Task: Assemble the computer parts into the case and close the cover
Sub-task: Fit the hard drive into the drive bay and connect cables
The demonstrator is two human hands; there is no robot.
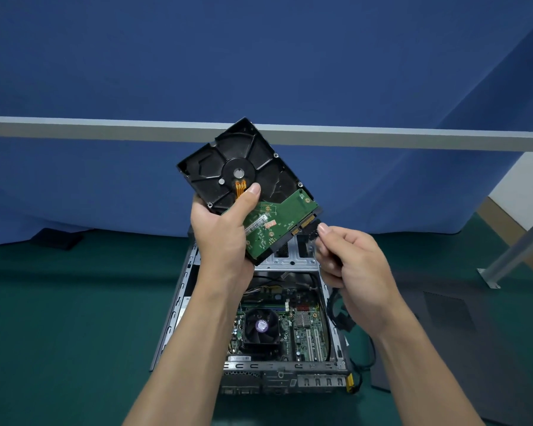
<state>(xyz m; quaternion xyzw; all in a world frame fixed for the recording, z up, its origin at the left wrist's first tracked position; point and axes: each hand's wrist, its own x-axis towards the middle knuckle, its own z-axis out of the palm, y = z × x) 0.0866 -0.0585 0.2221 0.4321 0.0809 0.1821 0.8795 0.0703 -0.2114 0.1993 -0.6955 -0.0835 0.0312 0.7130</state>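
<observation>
My left hand grips a hard drive, raised above the open computer case with its black underside and green circuit board facing me. My right hand pinches a black cable connector right at the drive's gold contact edge; whether it is seated I cannot tell. The cable trails down past the case's right wall. Inside the case lie the motherboard and a CPU cooler fan.
The case stands on a green mat. A dark grey cover panel lies flat to its right. A blue partition with a grey rail closes off the back. A metal leg slants down at far right.
</observation>
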